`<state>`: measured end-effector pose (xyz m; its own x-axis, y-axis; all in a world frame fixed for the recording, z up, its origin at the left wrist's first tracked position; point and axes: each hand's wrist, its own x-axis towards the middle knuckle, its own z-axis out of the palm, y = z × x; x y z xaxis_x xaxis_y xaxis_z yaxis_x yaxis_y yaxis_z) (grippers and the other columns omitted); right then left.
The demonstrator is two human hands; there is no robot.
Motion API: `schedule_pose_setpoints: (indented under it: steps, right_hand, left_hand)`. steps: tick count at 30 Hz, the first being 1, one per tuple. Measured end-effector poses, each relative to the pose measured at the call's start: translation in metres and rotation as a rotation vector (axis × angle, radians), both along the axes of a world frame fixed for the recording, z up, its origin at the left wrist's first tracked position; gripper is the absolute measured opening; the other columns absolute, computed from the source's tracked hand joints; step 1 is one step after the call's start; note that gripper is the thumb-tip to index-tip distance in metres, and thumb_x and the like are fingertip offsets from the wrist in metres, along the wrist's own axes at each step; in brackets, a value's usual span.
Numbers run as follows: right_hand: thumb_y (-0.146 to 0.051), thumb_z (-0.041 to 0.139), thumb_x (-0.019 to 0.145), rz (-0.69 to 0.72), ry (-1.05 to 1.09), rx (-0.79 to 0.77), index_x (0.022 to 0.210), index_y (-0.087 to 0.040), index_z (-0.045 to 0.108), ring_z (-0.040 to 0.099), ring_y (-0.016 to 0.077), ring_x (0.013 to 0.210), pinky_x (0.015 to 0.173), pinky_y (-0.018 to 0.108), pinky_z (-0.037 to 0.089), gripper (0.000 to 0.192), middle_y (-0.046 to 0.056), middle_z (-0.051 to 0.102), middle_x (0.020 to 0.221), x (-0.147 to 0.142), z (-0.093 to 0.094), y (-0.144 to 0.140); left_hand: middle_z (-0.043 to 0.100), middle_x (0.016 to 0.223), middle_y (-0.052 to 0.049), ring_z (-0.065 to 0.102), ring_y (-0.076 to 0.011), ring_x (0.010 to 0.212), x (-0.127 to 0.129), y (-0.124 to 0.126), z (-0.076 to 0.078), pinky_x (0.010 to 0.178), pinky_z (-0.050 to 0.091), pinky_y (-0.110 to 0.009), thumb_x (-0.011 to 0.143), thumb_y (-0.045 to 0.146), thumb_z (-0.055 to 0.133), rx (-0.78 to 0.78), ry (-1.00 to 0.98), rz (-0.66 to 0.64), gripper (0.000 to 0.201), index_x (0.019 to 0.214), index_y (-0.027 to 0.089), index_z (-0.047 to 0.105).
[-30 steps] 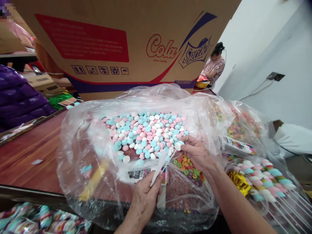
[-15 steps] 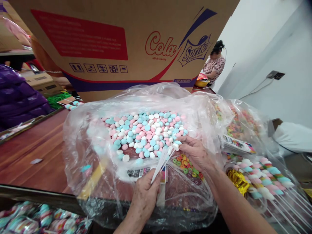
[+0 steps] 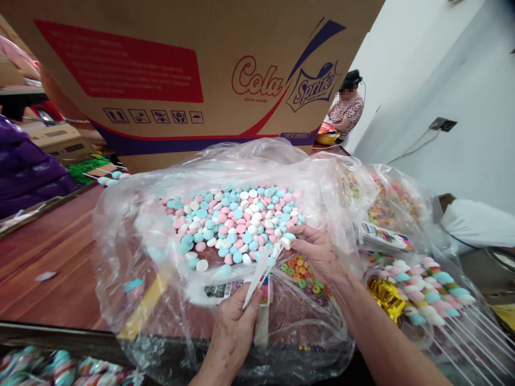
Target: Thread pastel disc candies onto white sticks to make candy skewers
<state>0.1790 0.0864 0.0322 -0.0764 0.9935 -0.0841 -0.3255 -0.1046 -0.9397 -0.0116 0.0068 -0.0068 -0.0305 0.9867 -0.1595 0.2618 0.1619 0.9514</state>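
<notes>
White sticks point(image 3: 256, 276), bottoms hidden, sit clasped in the left hand point(image 3: 235, 317); the right hand point(image 3: 321, 252) pinches partly covered candy point(image 3: 287, 239).

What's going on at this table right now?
Someone is working with candy. Their left hand holds thin white sticks, while their right hand pinches blue and white candy at a stick's upper end. Beyond the hands, pink, blue and white candies lie loose amid clear plastic. Candy skewers lie together at the right, beside a shiny gold strip. A big cardboard box stands behind; another person is farther back.
</notes>
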Motion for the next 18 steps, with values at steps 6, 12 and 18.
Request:
schedule_pose_setpoints:
  steps: [6,12,18]
  right_hand:
    - [-0.028,0.078,0.066,0.012,-0.081,0.038,0.089,-0.021,0.072,0.063,0.0132,0.068,0.068,0.027,0.051,0.025,-0.002,0.071,0.077,0.000,-0.001,-0.002]
    - [-0.029,0.067,0.079,0.047,-0.427,0.184,0.106,-0.024,0.073,0.064,0.0143,0.073,0.072,0.028,0.051,0.028,-0.003,0.072,0.083,0.006,-0.019,-0.001]
    - [-0.030,0.059,0.085,-0.014,-0.545,0.207,0.113,-0.026,0.071,0.070,0.0176,0.076,0.071,0.030,0.054,0.031,-0.001,0.074,0.083,-0.004,-0.028,-0.008]
  left_hand:
    - [0.045,0.048,0.006,0.039,-0.0135,0.045,-0.001,0.002,0.001,0.044,0.029,-0.022,0.082,0.043,0.054,-0.020,0.029,-0.020,0.031,0.073,0.019,0.070]
    - [0.045,0.049,0.006,0.041,-0.0144,0.049,-0.001,0.002,0.000,0.049,0.033,-0.023,0.082,0.043,0.055,0.008,0.035,-0.020,0.031,0.076,0.019,0.074]
    - [0.047,0.050,0.005,0.041,-0.0149,0.049,0.000,0.001,-0.001,0.050,0.035,-0.025,0.082,0.044,0.056,0.003,-0.014,0.008,0.033,0.085,0.017,0.076]
